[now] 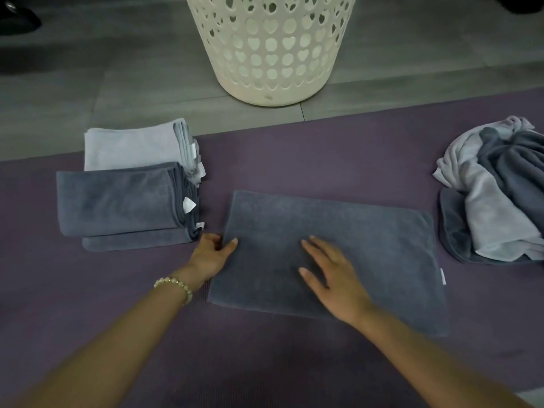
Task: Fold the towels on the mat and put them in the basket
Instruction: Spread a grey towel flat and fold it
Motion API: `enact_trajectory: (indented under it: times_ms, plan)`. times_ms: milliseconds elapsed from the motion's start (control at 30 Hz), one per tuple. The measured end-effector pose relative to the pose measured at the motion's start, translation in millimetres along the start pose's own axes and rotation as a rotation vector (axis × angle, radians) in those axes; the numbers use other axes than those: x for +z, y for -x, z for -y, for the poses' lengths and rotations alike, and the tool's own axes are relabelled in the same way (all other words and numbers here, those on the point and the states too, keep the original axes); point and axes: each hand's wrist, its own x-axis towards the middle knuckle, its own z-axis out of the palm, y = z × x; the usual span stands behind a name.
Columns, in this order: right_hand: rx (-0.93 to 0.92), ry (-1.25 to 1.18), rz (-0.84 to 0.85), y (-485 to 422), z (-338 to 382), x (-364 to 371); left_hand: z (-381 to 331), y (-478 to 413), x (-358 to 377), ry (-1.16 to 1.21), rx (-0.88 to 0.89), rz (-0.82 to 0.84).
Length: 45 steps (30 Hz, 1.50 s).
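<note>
A dark grey towel [353,237], folded into a rectangle, lies flat in the middle of the purple mat [294,154]. My left hand [212,254] pinches its left edge between thumb and fingers. My right hand [329,272] lies flat on the towel's near left part with straight fingers. Left of it sit stacks of folded towels: a dark grey stack [123,201] in front and a light grey stack [138,145] behind. A heap of unfolded light and dark towels [494,195] lies at the mat's right edge. The cream perforated basket [270,48] stands on the floor beyond the mat.
Grey tiled floor [103,78] surrounds the mat's far side. A dark object [17,19] sits in the far left corner. Bare mat shows between the folded stacks, the flat towel and the heap.
</note>
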Motion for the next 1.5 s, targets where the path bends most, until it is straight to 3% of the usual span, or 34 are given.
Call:
enact_trajectory:
  times_ms: [133, 233, 333, 533, 633, 733, 900, 1000, 1100, 1367, 1500]
  plan:
    - [0.169, -0.519, 0.214, -29, 57, 15, -18, 21, 1, 0.193, 0.112, 0.071]
    - [0.283, -0.922, 0.255, -44, 74, 19, -34, 46, 9, 0.192, 0.246, 0.148]
    - [0.326, -1.037, 0.222, -52, 74, 14, -46, 61, 14, 0.181, 0.275, 0.312]
    - [0.364, -1.008, -0.020, -41, 52, 2, -65, 65, 22, 0.300, 0.198, 0.473]
    - [0.342, -1.007, -0.084, -31, 35, -13, -69, 58, 40, 0.298, 0.364, 0.230]
    - [0.356, -0.987, -0.178, -17, 10, -39, -71, 47, 61, 0.106, 0.573, 0.014]
    - [0.414, -0.891, -0.288, 22, -43, -83, -94, 41, 111, -0.411, 0.771, 0.130]
    - [0.510, -0.873, -0.392, 43, -75, -100, -103, 40, 143, -0.622, 0.800, 0.182]
    - [0.606, -0.802, -0.377, 60, -106, -97, -100, 40, 166, -0.793, 0.807, 0.177]
    - [0.608, -0.840, -0.430, 27, -117, -93, -88, 33, 184, -0.913, 0.835, -0.003]
    - [0.473, -0.612, -0.517, 13, -117, -100, -93, 33, 188, -0.875, 0.844, -0.032]
